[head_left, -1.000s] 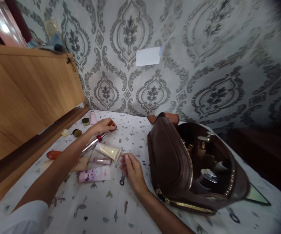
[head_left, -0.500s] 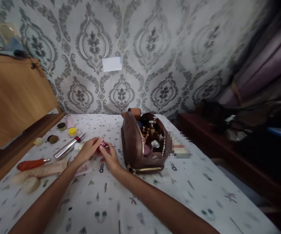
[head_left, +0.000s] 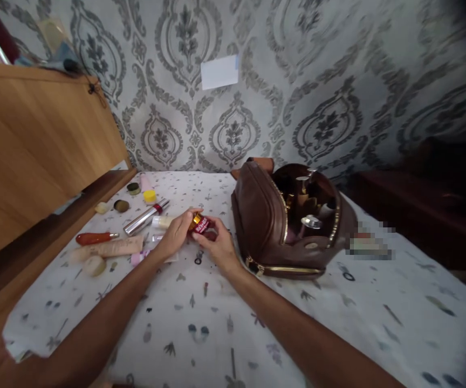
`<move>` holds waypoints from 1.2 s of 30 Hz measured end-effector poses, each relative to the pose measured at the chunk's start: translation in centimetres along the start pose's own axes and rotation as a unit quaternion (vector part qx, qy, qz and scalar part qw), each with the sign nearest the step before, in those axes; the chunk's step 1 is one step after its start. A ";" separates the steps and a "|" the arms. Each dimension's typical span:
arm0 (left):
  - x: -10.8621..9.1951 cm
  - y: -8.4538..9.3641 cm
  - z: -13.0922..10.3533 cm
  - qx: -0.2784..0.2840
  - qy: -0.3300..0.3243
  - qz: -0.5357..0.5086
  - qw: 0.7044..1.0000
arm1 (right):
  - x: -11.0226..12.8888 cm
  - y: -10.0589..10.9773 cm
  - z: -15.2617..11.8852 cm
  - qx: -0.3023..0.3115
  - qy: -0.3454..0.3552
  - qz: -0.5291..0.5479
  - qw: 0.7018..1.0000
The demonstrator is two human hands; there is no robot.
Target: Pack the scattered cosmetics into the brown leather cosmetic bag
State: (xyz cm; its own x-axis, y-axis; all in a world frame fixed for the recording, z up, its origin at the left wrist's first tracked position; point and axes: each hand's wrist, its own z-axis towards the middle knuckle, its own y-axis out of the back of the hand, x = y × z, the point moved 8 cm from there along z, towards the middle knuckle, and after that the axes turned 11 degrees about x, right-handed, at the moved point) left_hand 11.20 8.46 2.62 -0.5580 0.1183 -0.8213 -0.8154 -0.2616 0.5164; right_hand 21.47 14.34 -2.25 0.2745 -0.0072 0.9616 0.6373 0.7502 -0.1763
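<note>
A small dark red jar with a gold lid [head_left: 200,222] is held between both hands above the patterned cloth. The fingers of my left hand [head_left: 177,233] close round its gold end, and my right hand [head_left: 219,240] grips the red body from the other side. Just right of the hands stands a brown leather bag [head_left: 257,215], unzipped, with several bottles and a silver-topped item [head_left: 311,221] inside. Left of my left hand lie a silver tube [head_left: 142,220], a white-capped tube [head_left: 162,222] and a beige tube [head_left: 115,247].
Farther left on the cloth [head_left: 192,345] are a red-handled tool [head_left: 95,237], a yellow-lidded jar [head_left: 149,195], dark round pots [head_left: 121,206] and a cream round item [head_left: 94,265]. A wooden panel [head_left: 47,118] borders the left. Patterned wallpaper rises behind.
The view has shifted, so hands, bag and items appear farther right. The gold lid of the red jar now shows between the fingers.
</note>
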 end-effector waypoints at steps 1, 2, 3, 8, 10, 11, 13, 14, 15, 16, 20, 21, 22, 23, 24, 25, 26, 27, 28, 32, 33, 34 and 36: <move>0.1 0.0 0.0 -0.001 -0.001 -0.007 1.000 | 0.0 0.1 0.0 -0.004 0.000 0.002 1.000; 0.1 -0.1 0.0 0.001 -0.003 -0.015 1.000 | 0.0 0.1 -0.1 -0.007 0.000 0.004 1.000; 0.1 -0.2 0.0 0.005 -0.008 -0.023 1.000 | 0.0 0.2 -0.2 -0.009 -0.001 0.008 1.000; -0.1 -0.6 0.0 0.030 -0.036 -0.033 0.998 | 0.2 0.3 -0.4 -0.014 0.002 0.010 1.000; -0.2 -0.6 0.0 0.035 -0.039 -0.022 0.998 | 0.1 0.3 -0.4 -0.013 0.005 -0.001 1.000; -0.3 -0.7 -0.1 0.039 -0.039 -0.016 0.998 | 0.1 0.2 -0.4 -0.011 0.005 -0.007 1.000; -0.4 -0.7 -0.1 0.044 -0.033 -0.003 0.999 | -0.1 0.2 -0.4 -0.010 0.004 -0.018 1.000; -0.5 -0.8 -0.1 0.045 -0.029 0.002 0.999 | -0.1 0.2 -0.5 -0.010 0.005 -0.024 1.000; -0.5 -0.8 -0.1 0.046 -0.025 0.007 0.999 | -0.1 0.2 -0.5 -0.010 0.007 -0.029 1.000; -0.6 -0.9 -0.2 0.046 -0.022 0.010 0.999 | 0.0 0.2 -0.5 -0.010 0.009 -0.035 0.999; -0.8 -1.1 -0.3 0.047 -0.016 0.013 0.999 | 0.3 0.3 -0.8 -0.021 0.017 -0.066 0.997; -0.8 -1.1 -0.3 0.047 -0.016 0.013 0.999 | 0.4 0.4 -0.9 -0.026 0.018 -0.074 0.997; -0.9 -1.1 -0.3 0.047 -0.016 0.014 0.999 | 0.4 0.4 -1.0 -0.028 0.020 -0.082 0.996; -0.9 -1.1 -0.4 0.047 -0.017 0.016 0.999 | 0.4 0.4 -1.0 -0.031 0.023 -0.091 0.995; -0.9 -1.1 -0.4 0.047 -0.019 0.018 0.999 | 0.4 0.5 -1.1 -0.032 0.027 -0.100 0.994; -0.9 -1.1 -0.4 0.047 -0.021 0.019 0.999 | 0.4 0.5 -1.1 -0.034 0.031 -0.107 0.993; -0.9 -1.1 -0.4 0.048 -0.023 0.018 0.998 | 0.5 0.5 -1.1 -0.035 0.034 -0.114 0.992; -0.9 -1.1 -0.4 0.048 -0.025 0.015 0.998 | 0.5 0.5 -1.2 -0.038 0.037 -0.118 0.992; -0.9 -1.1 -0.4 0.049 -0.030 0.011 0.998 | 0.5 0.5 -1.2 -0.041 0.041 -0.120 0.991; -1.3 -1.2 -0.6 0.056 -0.056 -0.010 0.997 | 1.2 0.6 -1.5 -0.056 0.062 -0.123 0.989; -1.4 -1.2 -0.6 0.054 -0.059 -0.012 0.997 | 1.5 0.6 -1.6 -0.060 0.070 -0.130 0.987; -1.5 -1.1 -0.6 0.050 -0.061 -0.014 0.997 | 1.8 0.6 -1.7 -0.066 0.076 -0.140 0.985; -1.7 -0.9 -0.6 0.038 -0.064 -0.015 0.997 | 2.4 0.7 -2.0 -0.077 0.085 -0.164 0.980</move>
State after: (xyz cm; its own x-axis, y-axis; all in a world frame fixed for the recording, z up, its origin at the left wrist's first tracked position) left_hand 12.97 7.94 3.36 -0.5444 0.2471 -0.8016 -0.8386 -0.1825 0.5133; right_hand 23.97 13.53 -0.51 0.1439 -0.3513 0.9251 0.8091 0.5800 0.0944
